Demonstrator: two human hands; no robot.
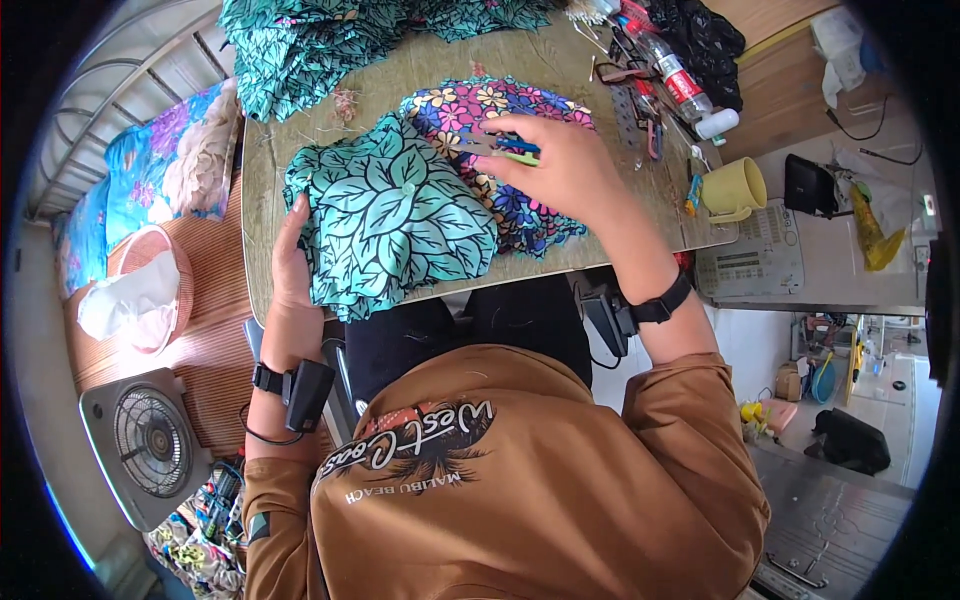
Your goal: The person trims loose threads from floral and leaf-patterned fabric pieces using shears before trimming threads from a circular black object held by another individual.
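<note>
A piece of teal leaf-print fabric with ragged edges lies at the table's near side, overhanging the front edge a little. My left hand grips its left edge, thumb along the side and the other fingers hidden beneath. In my right hand is a pair of thread snips with blue and green handles, held between thumb and fingers. Their metal blades point left, above a dark flower-print fabric piece. That piece lies partly under the leaf-print one and partly under my right hand.
A pile of leaf-print fabric covers the table's far left. Thread scraps lie near it. At the right are a plastic bottle, a black bag, and a yellow mug by the edge. A fan stands lower left.
</note>
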